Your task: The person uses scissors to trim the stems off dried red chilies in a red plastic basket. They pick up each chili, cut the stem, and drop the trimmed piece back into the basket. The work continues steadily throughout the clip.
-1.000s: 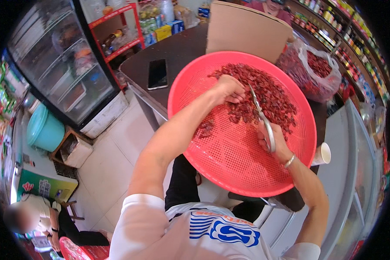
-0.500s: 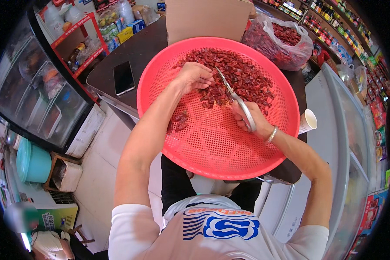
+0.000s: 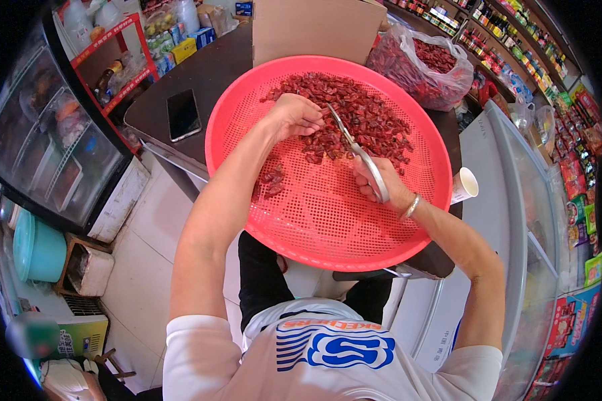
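Note:
A round red perforated plastic tray lies in front of me, with cut dried red chilies heaped over its far half. A smaller clump of chili pieces is at its left side. My right hand is closed around the handles of metal scissors, whose tips point up and left. Their blades look nearly together. Just left of the tips, my left hand is pinched closed above the heap. Whatever is between its fingertips is too small to make out against the red pieces.
A plastic bag of dried chilies and a cardboard box stand beyond the tray. Left of it, a phone lies on the dark table. A paper cup is at the right, beside a chest freezer.
The whole view has shifted slightly, so things sit a little further left. Both hands stay in nearly the same place over the tray, with the scissors still in the right.

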`<state>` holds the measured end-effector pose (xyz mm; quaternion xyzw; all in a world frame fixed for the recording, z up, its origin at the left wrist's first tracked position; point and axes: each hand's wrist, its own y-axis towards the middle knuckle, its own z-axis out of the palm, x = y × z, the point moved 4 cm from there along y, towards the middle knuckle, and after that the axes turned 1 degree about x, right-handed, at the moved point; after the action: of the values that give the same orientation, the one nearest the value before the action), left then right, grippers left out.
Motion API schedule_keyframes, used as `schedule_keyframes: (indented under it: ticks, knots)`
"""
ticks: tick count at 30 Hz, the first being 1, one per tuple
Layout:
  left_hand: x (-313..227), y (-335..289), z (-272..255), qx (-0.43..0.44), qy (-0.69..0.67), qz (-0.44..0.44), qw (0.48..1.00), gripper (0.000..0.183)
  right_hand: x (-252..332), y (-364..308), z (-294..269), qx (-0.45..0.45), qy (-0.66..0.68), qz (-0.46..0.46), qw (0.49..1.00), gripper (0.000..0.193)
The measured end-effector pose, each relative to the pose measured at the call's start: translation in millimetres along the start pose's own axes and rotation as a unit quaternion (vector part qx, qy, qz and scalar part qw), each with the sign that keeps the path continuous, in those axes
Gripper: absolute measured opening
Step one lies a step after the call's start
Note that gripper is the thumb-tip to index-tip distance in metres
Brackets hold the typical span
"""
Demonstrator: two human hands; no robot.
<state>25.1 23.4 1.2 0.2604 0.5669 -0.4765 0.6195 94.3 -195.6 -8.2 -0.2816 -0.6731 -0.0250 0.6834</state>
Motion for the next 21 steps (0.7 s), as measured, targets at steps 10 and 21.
schedule_keyframes:
  ticks: [10, 21]
  knots:
    - [-4.8, -4.4, -1.2, -0.002, 0.004, -0.005, 1.000, 0.021, -4.7, 3.2, -3.0, 0.023, 0.022, -0.004, 0.999, 0.034]
    - [-2.1, -1.2, -3.9, -0.004, 0.002, -0.014, 1.000, 0.020, -0.3, 2.9, 1.4, 0.017, 0.022, -0.003, 1.000, 0.027]
